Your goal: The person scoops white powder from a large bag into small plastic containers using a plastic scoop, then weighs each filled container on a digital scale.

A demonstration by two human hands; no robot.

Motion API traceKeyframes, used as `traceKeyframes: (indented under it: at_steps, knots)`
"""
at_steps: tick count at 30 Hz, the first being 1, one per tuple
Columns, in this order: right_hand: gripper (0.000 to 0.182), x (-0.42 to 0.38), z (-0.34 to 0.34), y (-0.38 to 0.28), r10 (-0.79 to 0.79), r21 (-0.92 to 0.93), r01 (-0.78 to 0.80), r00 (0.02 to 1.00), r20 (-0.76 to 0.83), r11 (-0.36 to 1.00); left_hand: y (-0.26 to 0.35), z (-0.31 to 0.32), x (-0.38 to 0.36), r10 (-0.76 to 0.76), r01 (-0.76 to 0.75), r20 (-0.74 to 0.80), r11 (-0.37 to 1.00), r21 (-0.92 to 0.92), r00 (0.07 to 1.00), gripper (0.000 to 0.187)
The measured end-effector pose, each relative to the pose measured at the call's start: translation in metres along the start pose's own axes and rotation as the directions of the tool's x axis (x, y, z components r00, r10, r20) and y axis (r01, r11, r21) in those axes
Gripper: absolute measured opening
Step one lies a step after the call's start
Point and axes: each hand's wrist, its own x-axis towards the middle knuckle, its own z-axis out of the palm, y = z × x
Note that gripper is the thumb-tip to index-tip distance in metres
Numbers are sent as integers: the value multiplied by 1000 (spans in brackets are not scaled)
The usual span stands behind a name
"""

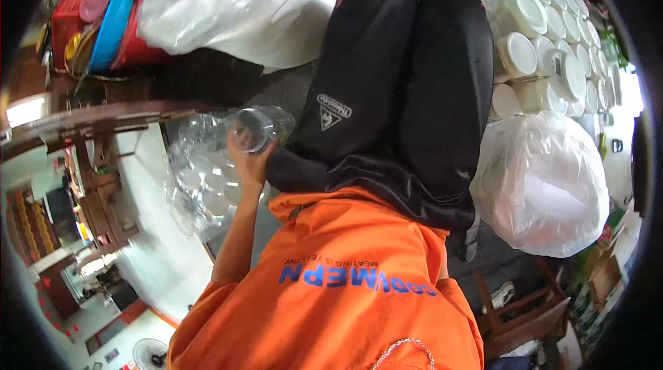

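Beside the left thigh: the left hand [251,156] grips a clear plastic cup [257,125], fingers curled on one side of the thin, glossy wall and thumb on the other; the round rim catches the light.
Right hand: out of sight past the edge of the orange shirt [338,252], so I cannot tell whether it is spread or gripping.
Crinkled clear bag: next to the cup, a loose clear plastic bag [200,180] shows pale round shapes, too blurred by reflections to name exactly.
Round tubs: beyond the right knee, a pile of white-lidded tubs [545,45], cylindrical and pale-walled, many with their flat discs turned toward the view; their contents cannot be made out.
Knotless-looking round bag: near the right hip, a bulging translucent white bag [542,187], its film creased, something white inside.
Big sack: ahead on the left, a smooth, puffy white plastic sack [242,7], contents hidden.
Basins: at the far left, a blue basin [119,21] of hard plastic leans near a red crate [76,4].
Clothing: glossy black trousers [373,93] carry a triangular badge; blue lettering crosses the shirt.
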Motion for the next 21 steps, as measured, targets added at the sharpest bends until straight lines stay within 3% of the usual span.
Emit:
traceKeyframes:
  at_steps: [3,4,5,8,9,10,11,12,13,14,16,18,21]
  knots:
    - [47,-66,9,-51,-92,-77,95,995,44,992,-125,11,-21,-113,117,34,980,-163,993,96]
    - [46,-86,34,-78,-121,-89,125,991,47,988,-175,26,-22,-169,170,23,983,-71,985,89]
    - [45,-107,18,-84,-145,-92,148,989,43,985,-227,44,8,-219,219,24,975,24,975,82]
    - [42,-185,21,-118,-211,-43,208,975,-77,977,-211,73,20,-134,134,112,991,7,985,79]
    - [38,-129,-23,-66,-101,224,77,990,100,971,-213,60,32,-75,79,146,997,-18,986,77]
    - [43,-81,-50,-27,-51,237,18,990,133,971,-212,45,37,-15,24,185,999,-47,983,75]
    - [50,-89,-42,-50,69,-39,-70,997,-44,997,-220,23,31,45,-29,218,997,-77,975,73]
    - [60,-55,-59,-42,174,-223,-152,982,79,963,-225,-13,24,99,-77,235,992,-103,967,72]
    - [58,-47,-79,-17,248,-235,-275,959,-140,932,-232,-45,23,149,-123,242,985,-121,959,70]
    - [58,-64,-79,-22,272,-258,-325,937,-220,910,-229,-54,30,195,-168,232,977,-129,953,68]
    - [52,-73,-98,-10,243,-229,-270,960,-137,935,-220,-58,47,268,-251,180,961,-115,946,65]
    - [52,-88,-106,-11,307,-261,-336,940,-146,905,-209,-52,65,350,-342,113,936,-83,930,61]
    - [50,-96,-116,15,281,-56,-293,945,-165,954,-174,-34,80,483,-482,36,876,-12,875,56]
